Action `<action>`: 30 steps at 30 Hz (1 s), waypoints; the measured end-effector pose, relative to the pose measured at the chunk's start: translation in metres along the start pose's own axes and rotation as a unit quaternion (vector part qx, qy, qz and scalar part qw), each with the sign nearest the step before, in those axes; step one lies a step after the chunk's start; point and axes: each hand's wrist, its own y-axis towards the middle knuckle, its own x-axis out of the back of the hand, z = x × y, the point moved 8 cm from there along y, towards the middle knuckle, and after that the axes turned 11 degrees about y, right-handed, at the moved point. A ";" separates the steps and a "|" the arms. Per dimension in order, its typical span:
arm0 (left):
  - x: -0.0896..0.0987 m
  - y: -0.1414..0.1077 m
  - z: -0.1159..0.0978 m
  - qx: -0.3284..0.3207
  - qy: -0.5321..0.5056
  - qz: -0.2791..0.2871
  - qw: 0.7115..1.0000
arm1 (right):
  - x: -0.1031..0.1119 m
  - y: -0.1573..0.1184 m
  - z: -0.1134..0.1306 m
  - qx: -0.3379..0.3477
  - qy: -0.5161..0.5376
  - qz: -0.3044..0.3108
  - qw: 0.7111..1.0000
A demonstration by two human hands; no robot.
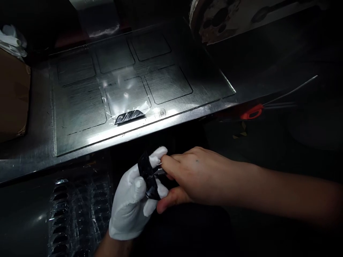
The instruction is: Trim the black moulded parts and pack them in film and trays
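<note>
My left hand (pixel 128 203), in a white glove, is closed around a small glossy black plastic part (pixel 148 176) held upright in front of the bench. My right hand (pixel 184 175) is bare, with its fingers curled in close against the part. A short grey metallic tip (pixel 160 171) shows between its fingers and the part; the rest is hidden by the fingers. A similar black part in clear film (pixel 130 117) lies near the front edge of the metal bench (pixel 128 137).
A glass-like sheet (pixel 171 82) with rectangular outlines covers the bench. Several dark parts sit in a clear plastic tray (pixel 77 214) at lower left. A cardboard box (pixel 13 96) stands left. Scissors-like red handles (pixel 252 112) are at right, below a round machine part (pixel 214 18).
</note>
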 end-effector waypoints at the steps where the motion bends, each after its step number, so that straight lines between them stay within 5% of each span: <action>1: 0.000 0.000 0.000 0.002 0.004 -0.004 1.000 | -0.001 0.000 -0.001 -0.003 -0.001 0.004 1.000; 12: -0.012 0.017 0.014 0.040 0.047 -0.048 0.997 | -0.013 -0.015 -0.037 -0.018 0.124 0.008 0.992; 15: -0.020 0.026 0.018 0.045 0.059 -0.050 0.996 | -0.010 -0.030 -0.051 0.031 0.286 -0.030 0.957; 19: -0.031 0.038 0.015 0.025 0.102 -0.049 0.993 | 0.007 -0.063 -0.086 0.042 0.425 -0.159 0.890; 23: -0.040 0.044 0.016 0.027 0.129 -0.042 0.990 | 0.027 -0.085 -0.107 0.003 0.292 -0.264 0.919; 27: -0.048 0.043 0.025 0.074 0.131 -0.018 0.988 | 0.053 -0.088 -0.083 0.098 0.124 -0.311 0.937; 30: -0.048 0.040 0.027 0.074 0.129 -0.020 0.989 | 0.060 -0.080 -0.066 0.119 0.036 -0.289 0.949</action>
